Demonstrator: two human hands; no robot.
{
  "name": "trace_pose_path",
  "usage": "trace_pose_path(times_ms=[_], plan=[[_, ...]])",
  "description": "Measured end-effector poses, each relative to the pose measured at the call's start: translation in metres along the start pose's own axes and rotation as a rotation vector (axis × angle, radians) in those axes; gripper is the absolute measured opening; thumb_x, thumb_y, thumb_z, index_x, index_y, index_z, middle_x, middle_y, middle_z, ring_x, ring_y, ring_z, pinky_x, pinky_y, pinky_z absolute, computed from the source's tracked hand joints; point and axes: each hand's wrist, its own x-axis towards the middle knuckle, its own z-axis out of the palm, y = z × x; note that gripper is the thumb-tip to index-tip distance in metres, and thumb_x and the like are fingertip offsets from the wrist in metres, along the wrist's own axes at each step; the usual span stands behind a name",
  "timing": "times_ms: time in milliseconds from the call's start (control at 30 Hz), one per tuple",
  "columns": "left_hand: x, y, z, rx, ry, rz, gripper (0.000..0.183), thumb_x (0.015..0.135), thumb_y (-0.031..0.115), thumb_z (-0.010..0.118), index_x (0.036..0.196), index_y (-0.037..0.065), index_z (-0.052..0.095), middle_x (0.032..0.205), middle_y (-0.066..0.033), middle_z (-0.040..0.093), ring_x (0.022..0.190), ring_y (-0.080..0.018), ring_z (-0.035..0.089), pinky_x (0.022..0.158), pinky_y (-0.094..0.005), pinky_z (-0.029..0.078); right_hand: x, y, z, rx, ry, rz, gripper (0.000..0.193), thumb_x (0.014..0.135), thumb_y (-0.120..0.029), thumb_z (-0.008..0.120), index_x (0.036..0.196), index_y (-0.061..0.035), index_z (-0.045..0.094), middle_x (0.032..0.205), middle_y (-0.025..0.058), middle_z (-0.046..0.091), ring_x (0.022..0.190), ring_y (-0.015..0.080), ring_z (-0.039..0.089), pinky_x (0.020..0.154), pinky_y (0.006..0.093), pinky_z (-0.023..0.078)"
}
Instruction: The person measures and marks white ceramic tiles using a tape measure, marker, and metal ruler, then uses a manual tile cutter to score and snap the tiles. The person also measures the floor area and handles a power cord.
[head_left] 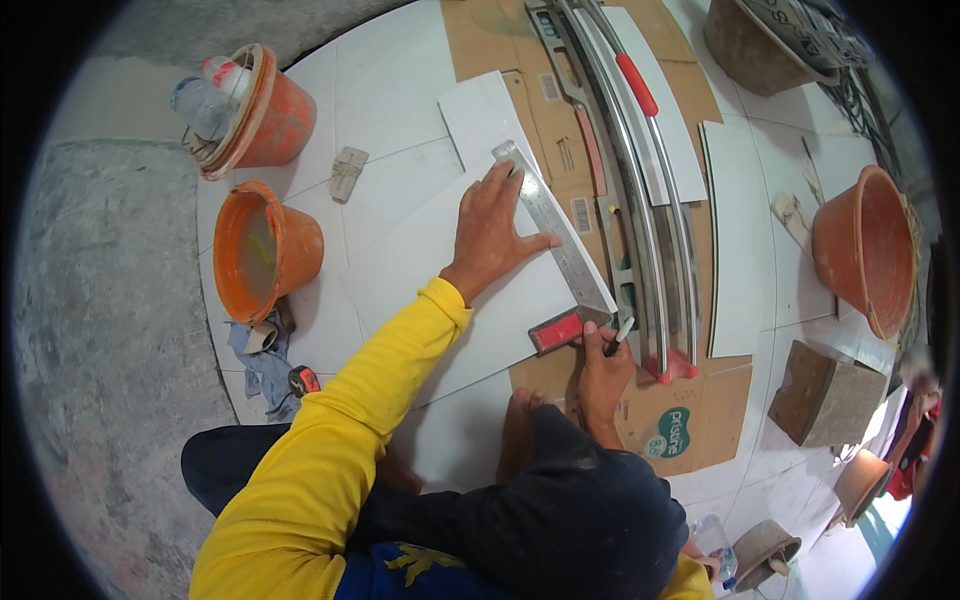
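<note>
My left hand lies over a white tile, thumb and fingers spread apart, holding down the steel blade of a try square along the tile's right part. The square's red-faced stock lies at the tile's near edge. In my right hand is a black-and-white marker, pointing up and to the right beside the stock. The fingers of this hand are bent round the marker, close to the square's corner. Whether the marker's tip is capped cannot be made out.
A manual tile cutter with long rails lies on cardboard to the right. Orange buckets and a tape measure are at left. Another bucket and a brown block stand at right.
</note>
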Motion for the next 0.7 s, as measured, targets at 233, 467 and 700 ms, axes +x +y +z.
trace_pose_path(times_ms=[233,467,700], plan=[[0.001,-0.001,-0.002,0.008,0.000,-0.007,0.107,0.071,0.054,0.094,0.147,-0.008,0.052,0.159,-0.0242,0.045,0.151,-0.0401,0.039,0.123,-0.0543,0.030,-0.001,-0.004,0.006,0.084,0.007,0.046,0.027,0.101,-0.021,0.077,0.101,0.0044,0.069,0.085,0.0049,0.071,0.079,0.0103,0.064,0.075,0.0260,0.050],[-0.001,0.003,0.001,0.026,-0.031,-0.039,0.108,0.072,0.056,0.093,0.148,-0.008,0.051,0.159,-0.0246,0.044,0.152,-0.0399,0.038,0.125,-0.0544,0.029,-0.002,-0.003,0.003,0.123,0.003,0.039,0.027,0.100,-0.021,0.078,0.100,0.0046,0.069,0.086,0.0048,0.070,0.083,0.0108,0.064,0.077,0.0260,0.050],[0.001,0.001,0.000,-0.019,-0.030,-0.027,0.109,0.071,0.057,0.093,0.148,-0.008,0.051,0.159,-0.0245,0.044,0.150,-0.0401,0.040,0.124,-0.0546,0.029,-0.014,-0.012,-0.010,-0.243,0.100,-0.080,0.029,0.104,-0.027,0.072,0.100,0.0021,0.070,0.086,0.0076,0.070,0.082,0.0140,0.065,0.076,0.0281,0.050]])
